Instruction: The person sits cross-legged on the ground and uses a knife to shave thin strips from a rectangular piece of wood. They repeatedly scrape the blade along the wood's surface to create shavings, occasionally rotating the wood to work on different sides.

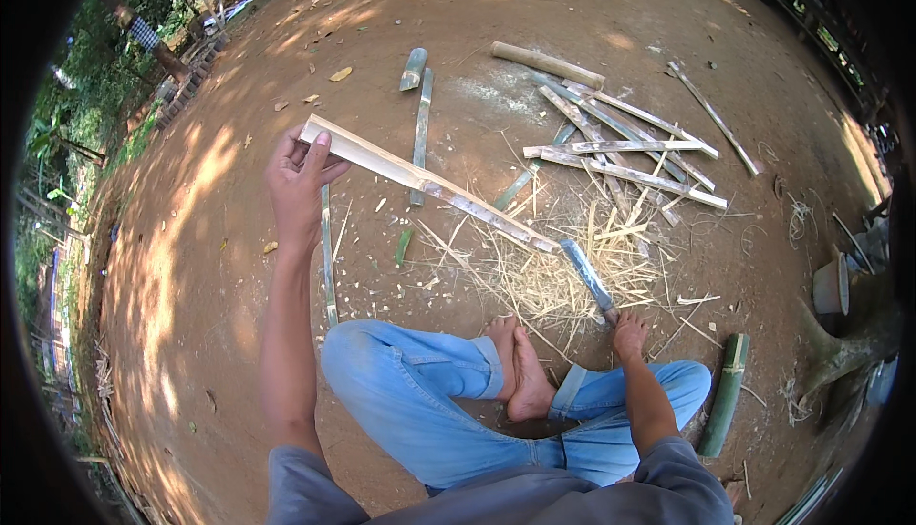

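Observation:
My left hand [298, 182] is closed around the upper left end of a long split bamboo strip [382, 163], thumb on its pale inner face. The strip slants down to the right, pale near my hand and dark and mottled farther along. Its far end comes close to the tip of a machete [587, 275]; whether they touch I cannot tell. My right hand [630, 334] grips the machete's handle by my right knee, the blade pointing up and left. Below the blade lies a heap of pale bamboo shavings [563, 287], just beyond my bare feet.
A pile of split bamboo strips [620, 148] lies at the back right, with a round bamboo piece [549, 64] behind it. A green bamboo section [725, 396] rests beside my right knee. A pale bucket [832, 287] stands near a tree stump at the far right.

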Available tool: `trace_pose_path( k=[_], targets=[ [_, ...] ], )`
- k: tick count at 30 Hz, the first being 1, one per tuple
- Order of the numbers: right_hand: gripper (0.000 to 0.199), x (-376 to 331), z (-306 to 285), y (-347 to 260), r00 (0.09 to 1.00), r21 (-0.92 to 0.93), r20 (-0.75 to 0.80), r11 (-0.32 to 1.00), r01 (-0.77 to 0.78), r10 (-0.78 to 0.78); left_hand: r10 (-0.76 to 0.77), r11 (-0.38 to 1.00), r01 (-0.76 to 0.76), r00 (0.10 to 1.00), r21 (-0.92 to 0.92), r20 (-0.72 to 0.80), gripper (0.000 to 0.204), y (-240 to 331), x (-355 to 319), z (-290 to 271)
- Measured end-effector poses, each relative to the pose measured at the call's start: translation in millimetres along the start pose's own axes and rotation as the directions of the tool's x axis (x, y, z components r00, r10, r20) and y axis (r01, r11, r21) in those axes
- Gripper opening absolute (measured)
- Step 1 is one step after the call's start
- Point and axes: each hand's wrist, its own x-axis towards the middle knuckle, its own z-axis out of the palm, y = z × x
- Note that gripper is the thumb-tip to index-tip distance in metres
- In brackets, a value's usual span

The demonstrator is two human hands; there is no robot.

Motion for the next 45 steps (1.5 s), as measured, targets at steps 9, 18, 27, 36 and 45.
trace_pose_path(
  k=[9,18,27,36,45],
  targets=[
    [0.028,-72.3,-136.3,-69.0,0.994,0.633,0.111,0.769,-0.091,0.026,0.094,0.996,-0.094,0.995,0.001,0.020,0.027,18.6,-29.5,16.6],
    [0.035,-199.6,-215.1,-164.2,0.963,0.923,-0.097,0.339,0.181,-0.250,0.171,0.985,-0.171,0.984,0.001,-0.041,0.019,43.1,-118.3,17.4],
    [0.033,-237.9,-264.8,-208.8,0.786,0.752,-0.309,0.369,0.547,-0.536,0.159,0.965,-0.172,0.984,0.195,0.081,0.018,30.4,-197.0,14.8],
    [0.026,-220.9,-237.8,-195.2,0.816,0.767,-0.229,0.417,0.487,-0.531,0.192,0.956,-0.187,0.981,0.226,0.001,0.019,10.9,-233.9,-6.9],
    [0.029,-192.7,-231.4,-176.0,0.880,0.808,-0.058,0.495,0.319,-0.472,0.193,0.951,-0.177,0.981,0.255,-0.038,0.021,5.0,-239.6,-5.5]
  ],
)
